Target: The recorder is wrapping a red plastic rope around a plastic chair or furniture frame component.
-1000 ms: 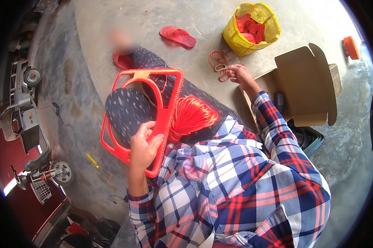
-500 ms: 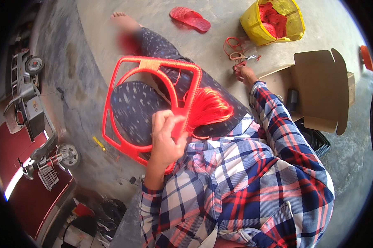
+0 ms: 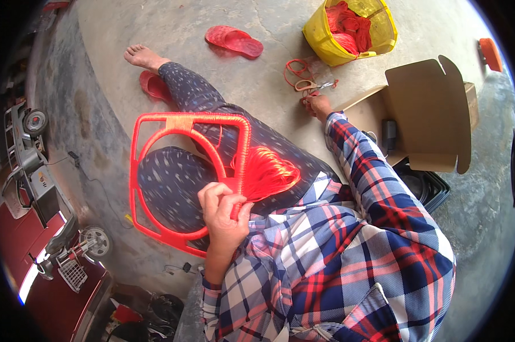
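Note:
My left hand (image 3: 224, 214) is closed around the near right side of a red cord-wrapped frame (image 3: 246, 134), rectangular outside with a round ring inside. The frame rests over my legs. A loose bundle of shiny red cord (image 3: 271, 172) hangs from it beside my fingers, lying on my thigh. Out to the right, my right hand (image 3: 320, 105) reaches down to the floor with its fingers drawn together. A small red thing shows at its fingertips; what it is I cannot make out. Scissors (image 3: 305, 85) with a tan handle lie just beyond, next to a red cord loop (image 3: 295, 68).
A yellow bucket (image 3: 321, 40) with red cord skeins stands at the far right. Nearer is an open cardboard box (image 3: 431, 114) with a black item inside, beside black trays (image 3: 440, 191). Red slippers (image 3: 234, 41) lie ahead. A parked vehicle (image 3: 41, 182) is on the left.
The whole view has shifted, so the floor things sit further left. The frame is tilted differently and my left hand's fingers have curled closer on it. My right hand stays near the scissors.

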{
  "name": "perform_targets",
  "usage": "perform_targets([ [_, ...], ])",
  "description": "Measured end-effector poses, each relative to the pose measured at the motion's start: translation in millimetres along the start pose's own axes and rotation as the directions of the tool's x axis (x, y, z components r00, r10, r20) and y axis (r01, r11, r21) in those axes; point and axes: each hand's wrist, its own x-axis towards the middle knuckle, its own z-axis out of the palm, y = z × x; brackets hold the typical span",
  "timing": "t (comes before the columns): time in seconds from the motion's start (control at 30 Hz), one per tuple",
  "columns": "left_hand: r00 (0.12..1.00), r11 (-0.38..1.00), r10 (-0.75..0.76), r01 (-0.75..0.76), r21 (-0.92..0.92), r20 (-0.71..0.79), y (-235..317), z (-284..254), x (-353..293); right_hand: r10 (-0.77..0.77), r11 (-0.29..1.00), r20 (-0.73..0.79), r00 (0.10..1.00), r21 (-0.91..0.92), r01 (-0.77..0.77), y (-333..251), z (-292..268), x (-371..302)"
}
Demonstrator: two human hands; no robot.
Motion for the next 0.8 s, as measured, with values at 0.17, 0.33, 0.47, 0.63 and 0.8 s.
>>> perform_targets([
  [0.17, 0.999, 0.999, -0.005, 0.007, 0.047, -0.038, -0.1, -1.0, -2.5, -0.053, 0.998, -0.061, 0.997, 0.020, 0.054, -9.4, 27.5, -11.1],
  [0.33, 0.995, 0.987, 0.096, -0.093, -0.134, 0.013, 6.7, 9.5, 17.7, -0.621, 0.735, -0.012, 0.784, -0.357, 0.577, 57.1, -83.2, 104.5],
  [0.47, 0.998, 0.999, -0.019, 0.017, -0.028, -0.053, -0.3, -3.3, -3.2, -0.245, 0.969, -0.033, 0.969, 0.003, 0.245, 18.5, 30.8, 22.1],
  [0.63, 0.999, 0.997, 0.015, -0.018, -0.081, -0.040, -2.2, -0.4, 2.7, -0.141, 0.972, -0.108, 0.984, 0.176, 0.158, 11.5, 4.0, -31.3],
  [0.8, 0.999, 0.993, 0.010, -0.015, -0.119, -0.040, -7.0, -4.0, 4.9, -0.129, 0.962, 0.010, 0.992, 0.244, 0.122, 30.6, -14.0, -47.3],
])
